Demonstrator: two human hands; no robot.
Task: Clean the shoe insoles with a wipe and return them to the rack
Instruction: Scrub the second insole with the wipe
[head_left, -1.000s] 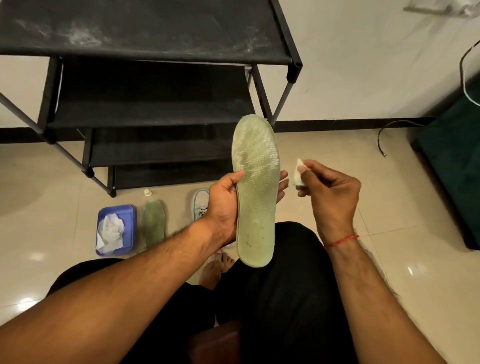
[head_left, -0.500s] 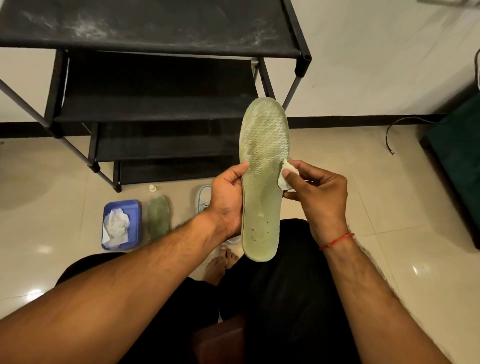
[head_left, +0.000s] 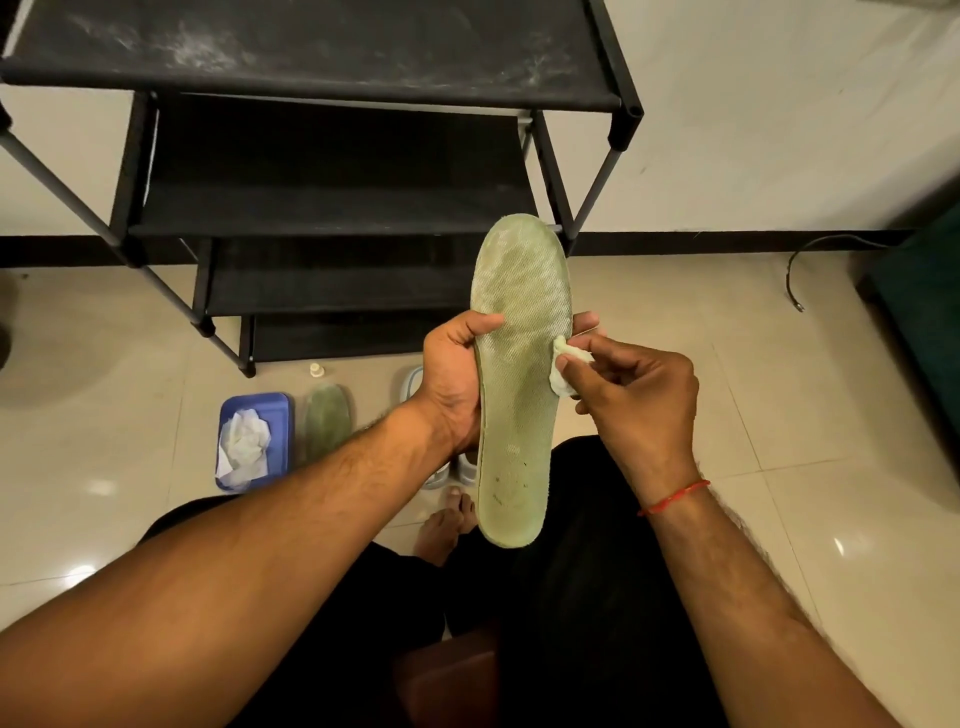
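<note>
Your left hand (head_left: 452, 384) grips the insole (head_left: 519, 415) at its middle, thumb across the top face, holding it upright before you. Your right hand (head_left: 634, 400) pinches a balled wipe (head_left: 563, 369) against the insole's right edge. Wiping looks under way, not finished, since dark specks show near the heel. A second insole (head_left: 327, 421) lies on the floor beside the tray (head_left: 278, 402) of wipes; whether it is cleaned I cannot tell. Neither insole is on the rack (head_left: 332, 218), so both returns remain.
</note>
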